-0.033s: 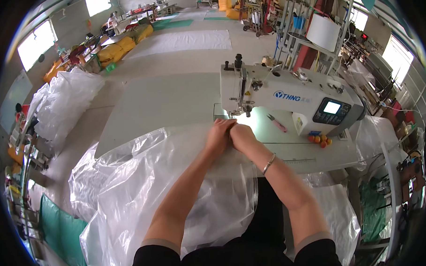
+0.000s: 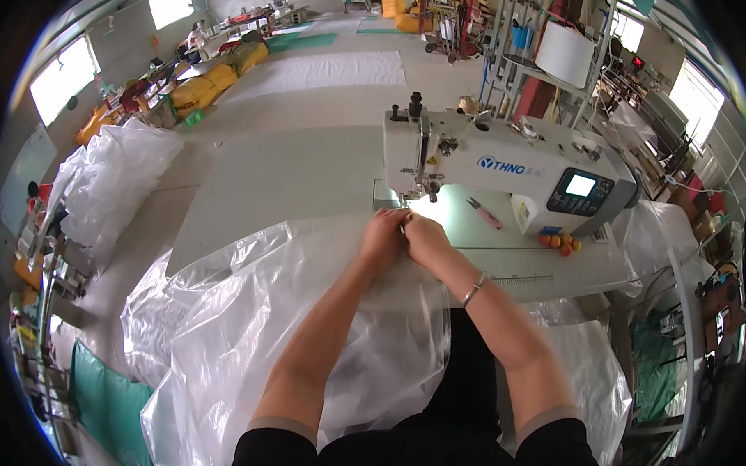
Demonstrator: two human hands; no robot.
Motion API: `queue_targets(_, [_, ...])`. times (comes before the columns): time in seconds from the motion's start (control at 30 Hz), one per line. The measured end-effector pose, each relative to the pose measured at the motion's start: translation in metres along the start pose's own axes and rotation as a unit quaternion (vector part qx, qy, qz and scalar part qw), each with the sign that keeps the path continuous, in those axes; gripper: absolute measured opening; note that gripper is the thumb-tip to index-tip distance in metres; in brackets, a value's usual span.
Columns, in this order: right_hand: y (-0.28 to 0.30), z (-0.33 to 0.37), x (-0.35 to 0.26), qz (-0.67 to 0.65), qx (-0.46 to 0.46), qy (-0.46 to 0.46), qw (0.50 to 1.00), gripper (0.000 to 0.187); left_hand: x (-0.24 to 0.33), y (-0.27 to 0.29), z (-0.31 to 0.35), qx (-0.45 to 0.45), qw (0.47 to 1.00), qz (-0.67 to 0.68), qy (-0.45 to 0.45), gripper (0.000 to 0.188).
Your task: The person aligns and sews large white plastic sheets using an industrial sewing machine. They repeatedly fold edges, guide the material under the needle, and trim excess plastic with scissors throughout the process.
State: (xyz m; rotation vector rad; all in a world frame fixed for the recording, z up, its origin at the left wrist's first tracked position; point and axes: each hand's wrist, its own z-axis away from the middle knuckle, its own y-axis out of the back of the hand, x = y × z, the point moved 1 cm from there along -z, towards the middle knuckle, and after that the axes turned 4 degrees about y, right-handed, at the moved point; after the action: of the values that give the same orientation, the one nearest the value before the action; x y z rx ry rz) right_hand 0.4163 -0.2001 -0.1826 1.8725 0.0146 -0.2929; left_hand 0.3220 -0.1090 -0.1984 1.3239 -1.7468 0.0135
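Side by side in front of the sewing machine's needle area, my left hand and my right hand meet, both with curled fingers. They pinch the edge of a clear plastic sheet, which drapes from the table over its front edge and across my lap. The exact fold between my fingertips is hidden. A lit presser foot stands just beyond my hands. Pink-handled thread snips lie on the table under the machine's arm.
Small red and orange balls rest by the machine's base. Behind it rises a thread stand with a white cone. More crumpled plastic is heaped at the left. Yellow bundles lie farther back, and a white sheet covers part of the floor.
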Motion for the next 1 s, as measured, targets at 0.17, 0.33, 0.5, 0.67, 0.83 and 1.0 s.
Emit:
queue_targets(0.17, [0.026,0.080,-0.025,-0.163,0.114,-0.060,0.978,0.031,-0.008,0.005,-0.006,-0.104,0.990,-0.097,-0.007,0.015])
queue_targets(0.33, [0.030,0.152,-0.056,-0.127,0.057,-0.091,0.986,0.026,-0.013,0.010,-0.013,-0.156,0.975,-0.154,-0.037,0.014])
queue_targets(0.5, [0.033,0.150,-0.047,-0.193,0.078,-0.078,0.975,0.015,-0.015,0.016,-0.023,-0.256,0.927,-0.260,-0.091,0.017])
queue_targets(0.67, [0.029,0.088,-0.014,-0.212,0.159,-0.105,0.959,0.022,-0.004,0.022,-0.023,-0.272,0.912,-0.289,-0.106,0.016])
queue_targets(0.83, [0.021,0.074,-0.016,-0.172,0.137,-0.134,0.966,0.022,0.009,0.024,-0.021,-0.237,0.921,-0.278,-0.138,0.010])
queue_targets(1.0, [0.018,0.071,-0.040,0.034,0.077,-0.094,0.992,0.012,0.014,0.021,-0.019,-0.222,0.926,-0.284,-0.114,0.010])
